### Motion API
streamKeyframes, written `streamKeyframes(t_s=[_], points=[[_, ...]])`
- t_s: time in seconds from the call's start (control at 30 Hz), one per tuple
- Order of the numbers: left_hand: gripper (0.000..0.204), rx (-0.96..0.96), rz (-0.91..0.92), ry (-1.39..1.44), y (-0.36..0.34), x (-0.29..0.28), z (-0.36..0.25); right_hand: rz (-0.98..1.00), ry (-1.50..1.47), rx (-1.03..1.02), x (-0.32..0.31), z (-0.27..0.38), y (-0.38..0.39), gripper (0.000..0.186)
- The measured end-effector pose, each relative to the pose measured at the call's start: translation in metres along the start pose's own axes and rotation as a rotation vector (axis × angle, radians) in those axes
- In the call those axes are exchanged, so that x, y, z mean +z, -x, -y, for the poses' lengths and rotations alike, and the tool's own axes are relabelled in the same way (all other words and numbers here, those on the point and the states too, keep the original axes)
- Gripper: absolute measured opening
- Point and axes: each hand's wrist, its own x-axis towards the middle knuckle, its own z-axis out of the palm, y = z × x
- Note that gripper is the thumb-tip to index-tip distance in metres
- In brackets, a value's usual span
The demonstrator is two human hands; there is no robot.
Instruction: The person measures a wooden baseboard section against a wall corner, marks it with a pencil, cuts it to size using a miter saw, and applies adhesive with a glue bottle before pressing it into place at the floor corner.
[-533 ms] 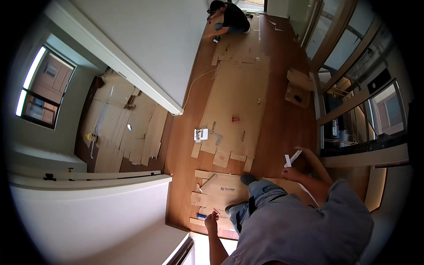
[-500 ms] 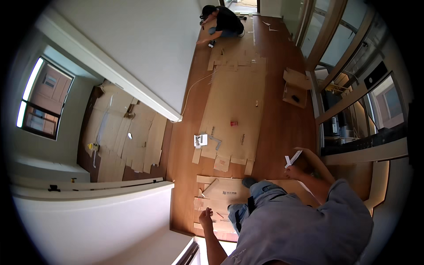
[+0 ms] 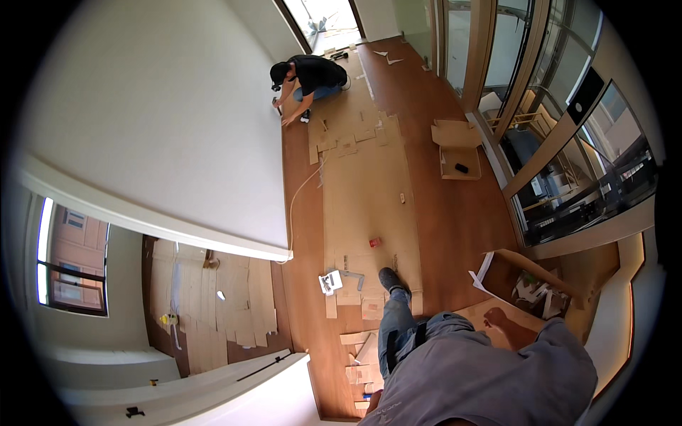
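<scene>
My right hand (image 3: 497,319) hangs beside my hip with its fingers curled and nothing visible in them. Just beyond it is an open cardboard box (image 3: 572,290) with white scraps (image 3: 541,295) inside. A bent white strip (image 3: 483,273) leans at the box's left side, apart from my hand. Only a sliver of my left hand (image 3: 375,400) shows past my shirt, so its fingers are hidden. Close to it on the floor lies a small blue object (image 3: 367,395). My foot (image 3: 391,280) is on the cardboard sheet (image 3: 366,206).
A co-worker (image 3: 312,78) squats by the left wall at the far end. Ahead lie a white box-like object (image 3: 330,282), a grey angled piece (image 3: 353,278) and a small red box (image 3: 375,243). An open carton (image 3: 458,153) holds a black object (image 3: 462,168). A cable (image 3: 295,202) runs along the left.
I have stepped forward onto the long cardboard sheet. My right hand has let go of the white strip and dropped back; my left hand has moved mostly behind my body.
</scene>
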Motion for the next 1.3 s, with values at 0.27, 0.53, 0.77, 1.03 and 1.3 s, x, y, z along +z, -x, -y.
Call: streamKeyframes(t_s=[0.27, 0.53, 0.77, 1.03, 1.3], points=[[0.037, 0.115, 0.078, 0.065, -0.183, -0.063, -0.119, 0.075, -0.019, -0.002, 0.016, 0.131, -0.048, 0.021], [0.026, 0.69, -0.166, 0.221, -0.058, -0.001, -0.563, -0.161, -0.339, -0.396, -0.039, 0.397, -0.043, 0.019], [0.025, 0.57, -0.243, 0.333, -0.074, 0.048, -0.54, 0.206, 0.35, 0.026, -0.069, 0.437, -0.138, 0.035], [0.037, -0.449, -0.659, 0.291, -0.072, 0.287, -0.298, 0.452, 0.755, -0.12, -0.133, 0.674, -0.297, 0.027], [0.034, -0.26, -0.76, 1.018, -0.029, 0.475, -0.454, 0.488, 1.133, -0.337, -0.051, 0.92, -0.374, 0.02]])
